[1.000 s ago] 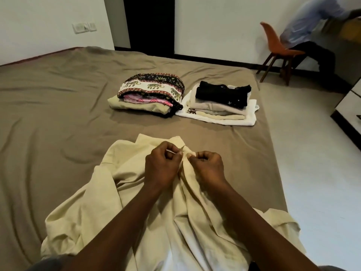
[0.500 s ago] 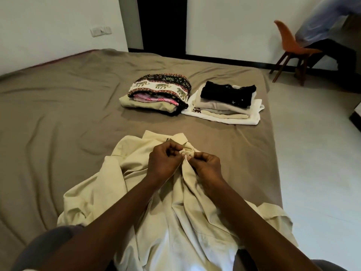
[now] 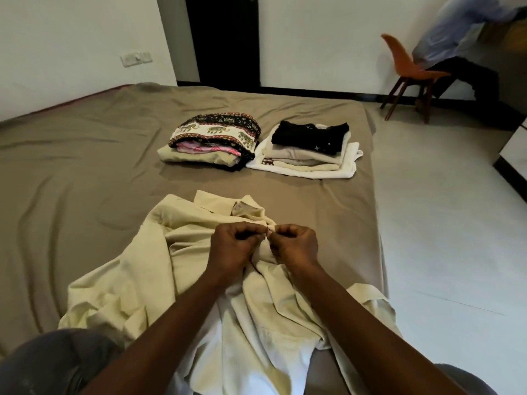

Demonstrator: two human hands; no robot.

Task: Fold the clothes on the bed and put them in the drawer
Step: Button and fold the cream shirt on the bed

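Note:
A cream collared shirt (image 3: 159, 269) lies spread and rumpled on the brown bed (image 3: 71, 172) in front of me, collar pointing away. My left hand (image 3: 233, 246) and my right hand (image 3: 295, 246) meet over the shirt's front, a little below the collar. Each pinches the fabric edge between thumb and curled fingers, fingertips almost touching. Two folded piles sit farther up the bed: one topped by an elephant-print garment (image 3: 214, 132), the other topped by a black garment (image 3: 310, 136).
The bed's right edge drops to a white tiled floor (image 3: 445, 238). An orange chair (image 3: 410, 72) with a seated person (image 3: 462, 38) stands at the far right. A white drawer unit's corner (image 3: 513, 149) shows at the right edge. A dark doorway is behind the bed.
Both hands have slid a little down the shirt front from the collar, staying pinched on the fabric. The collar now lies uncovered beyond the hands.

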